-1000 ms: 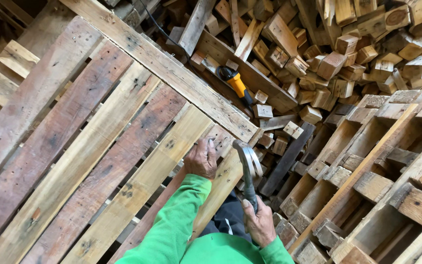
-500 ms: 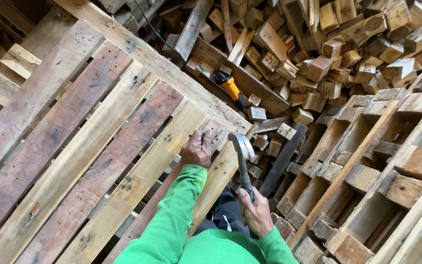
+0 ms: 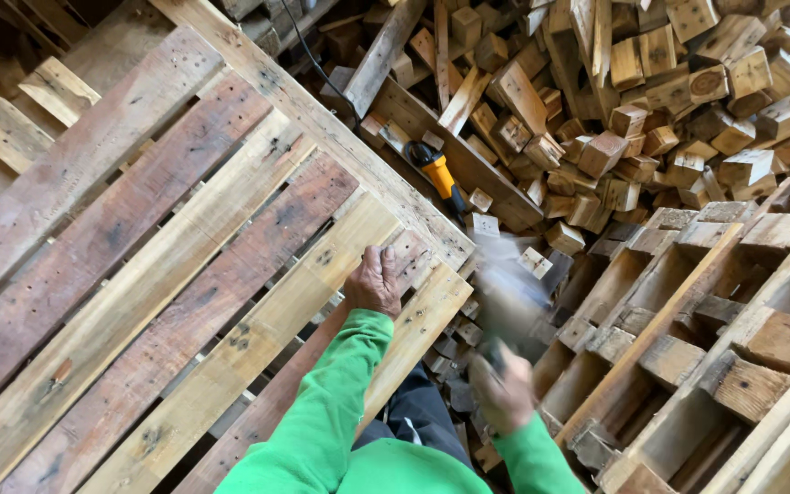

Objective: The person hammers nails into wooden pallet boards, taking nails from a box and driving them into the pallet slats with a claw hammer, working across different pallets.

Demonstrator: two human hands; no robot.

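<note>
The hammer (image 3: 502, 288) is in the right hand (image 3: 502, 391), which is closed around its dark handle. The tool is strongly blurred, so its head shows only as a grey smear above the hand, just beside the corner of the pallet (image 3: 185, 274); I cannot tell if the head touches the wood.

The left hand (image 3: 374, 282) lies to the left of the right hand and higher in the view. It rests palm down on a light board of the pallet, near the board's end, with the fingers bent a little over the wood and gripping nothing. Both arms wear green sleeves (image 3: 326, 412).

The pallet fills the space to the left of both hands. It leans tilted, its boards run diagonally, some pale and some reddish brown, with narrow gaps between them and many small nail holes.

Above the right hand, a little farther away, a power tool with a yellow and black body (image 3: 438, 174) lies on a long dark plank, and a thin black cable (image 3: 308, 50) runs from it toward the top of the view. Behind it is a big pile of short wood blocks (image 3: 651, 101). To the right of the right hand, more pallets (image 3: 715, 311) lie on their sides, showing their blocks and open compartments. Below and between the hands, small wood scraps (image 3: 454, 348) lie on the ground.
</note>
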